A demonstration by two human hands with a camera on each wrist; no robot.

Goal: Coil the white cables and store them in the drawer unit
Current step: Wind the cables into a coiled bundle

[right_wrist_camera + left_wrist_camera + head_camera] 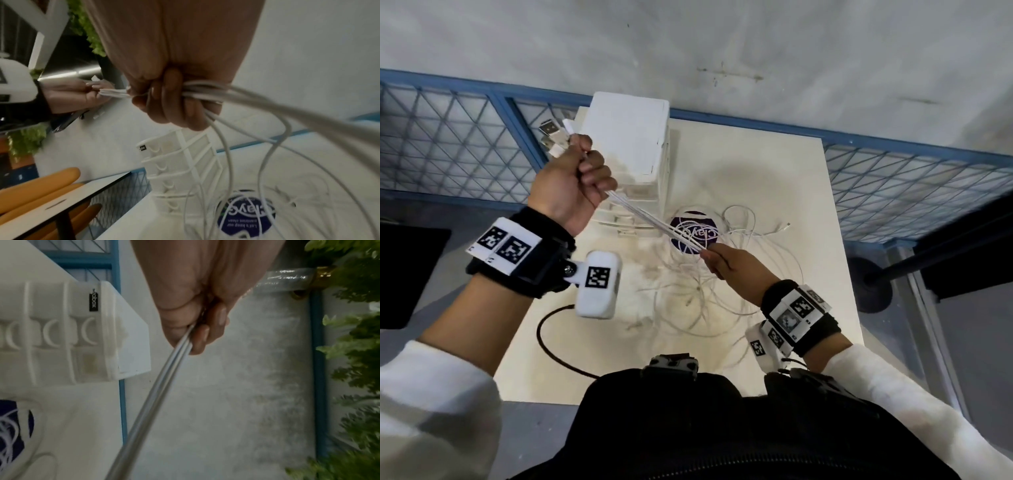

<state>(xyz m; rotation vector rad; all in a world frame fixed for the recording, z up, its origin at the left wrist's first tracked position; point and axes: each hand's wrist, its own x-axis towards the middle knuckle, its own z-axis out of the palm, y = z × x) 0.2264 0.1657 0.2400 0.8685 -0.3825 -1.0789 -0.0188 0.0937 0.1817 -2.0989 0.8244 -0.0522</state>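
Left hand [571, 181] clenches the white cables [654, 221] at the plug ends; right hand [726, 262] grasps the bundle further down. Slack sprawls mid-desk [808, 192] before the drawer unit [630, 137]. Light, limp, tangle-prone: hold near the plugs, loop the slack.

Round blue sticker [246, 216] on table — "Let's keep our pantries clean"

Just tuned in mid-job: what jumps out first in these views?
A taut bundle of white cables stretched between both hands: the left hand grips the plug ends up high, the right hand pinches lower down. The slack tangles over the table, in front of the white drawer unit.
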